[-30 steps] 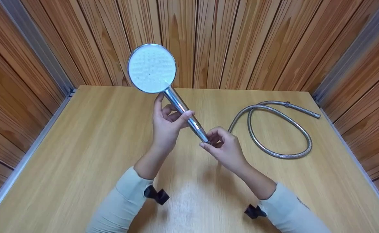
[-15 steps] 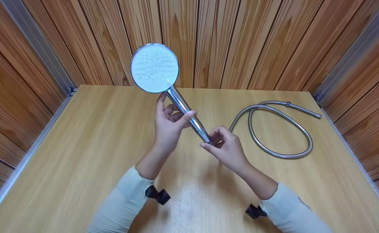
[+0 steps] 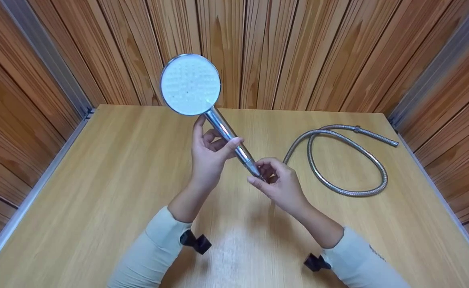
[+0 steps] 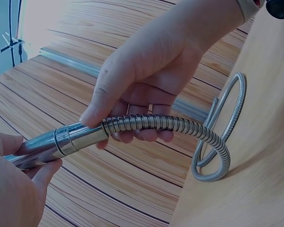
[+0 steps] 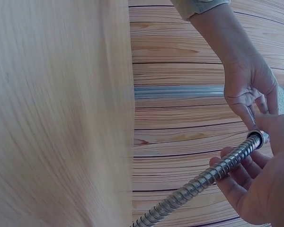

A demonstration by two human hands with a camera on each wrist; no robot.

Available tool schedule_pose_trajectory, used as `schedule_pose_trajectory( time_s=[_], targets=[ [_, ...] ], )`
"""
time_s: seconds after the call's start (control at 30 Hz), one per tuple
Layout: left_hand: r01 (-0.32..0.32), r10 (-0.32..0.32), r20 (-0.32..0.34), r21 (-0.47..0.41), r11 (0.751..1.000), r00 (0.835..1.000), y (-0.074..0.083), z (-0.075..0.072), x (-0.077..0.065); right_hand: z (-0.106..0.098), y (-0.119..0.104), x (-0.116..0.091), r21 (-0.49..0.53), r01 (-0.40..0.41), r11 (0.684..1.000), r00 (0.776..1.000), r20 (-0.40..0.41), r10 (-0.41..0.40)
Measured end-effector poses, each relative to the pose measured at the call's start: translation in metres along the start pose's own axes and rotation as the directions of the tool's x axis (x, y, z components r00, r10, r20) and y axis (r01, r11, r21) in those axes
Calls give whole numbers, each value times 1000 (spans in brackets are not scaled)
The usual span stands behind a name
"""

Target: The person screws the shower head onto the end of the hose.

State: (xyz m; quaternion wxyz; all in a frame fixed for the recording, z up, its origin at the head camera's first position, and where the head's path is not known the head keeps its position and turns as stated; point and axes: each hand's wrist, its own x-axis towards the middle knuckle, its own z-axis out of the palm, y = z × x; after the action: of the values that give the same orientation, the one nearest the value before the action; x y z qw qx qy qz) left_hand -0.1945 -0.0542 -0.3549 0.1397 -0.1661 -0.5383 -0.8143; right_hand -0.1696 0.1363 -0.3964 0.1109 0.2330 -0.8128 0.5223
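While the left hand [image 3: 207, 162] grips the smooth chrome handle [image 3: 223, 128] of a shower head [image 3: 191, 86], the right hand [image 3: 282, 186] pinches the metal collar [image 4: 89, 135] on the ribbed hose [image 3: 354, 193]. Its round, pale, nubbly face [image 3: 186, 78] fills the frame's upper centre-left; hose loops lie on wood-grained tabletop [image 3: 130, 180] at right, barely shifted since a second ago.

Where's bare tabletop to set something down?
The light wood tabletop is bare between its left edge and the left hand, and at lower right between the coiled silver metal hose and pale right sleeve. Crowded: upper right, under the hose, and mid-table, where the right hand holds the hose at the round, white-faced chrome shower head.
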Motion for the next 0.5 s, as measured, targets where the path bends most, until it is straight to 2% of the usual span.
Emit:
schedule_pose_trajectory(
  time_s=[0.13, 0.4, 0.5],
  targets=[
    [8, -8, 3, 5, 1000, 1000, 0, 1, -1, 1, 0, 0, 10, -18, 1000, 1000, -22, 18],
    [-19, 19, 5, 2, 1000, 1000, 1, 0, -1, 1, -1, -2, -3, 10, 1000, 1000, -18, -11],
    [-15, 15, 8, 5, 1000, 1000, 1, 1, -1, 2, -3, -2, -11, -21, 1000, 999, -47, 20]
  ],
)
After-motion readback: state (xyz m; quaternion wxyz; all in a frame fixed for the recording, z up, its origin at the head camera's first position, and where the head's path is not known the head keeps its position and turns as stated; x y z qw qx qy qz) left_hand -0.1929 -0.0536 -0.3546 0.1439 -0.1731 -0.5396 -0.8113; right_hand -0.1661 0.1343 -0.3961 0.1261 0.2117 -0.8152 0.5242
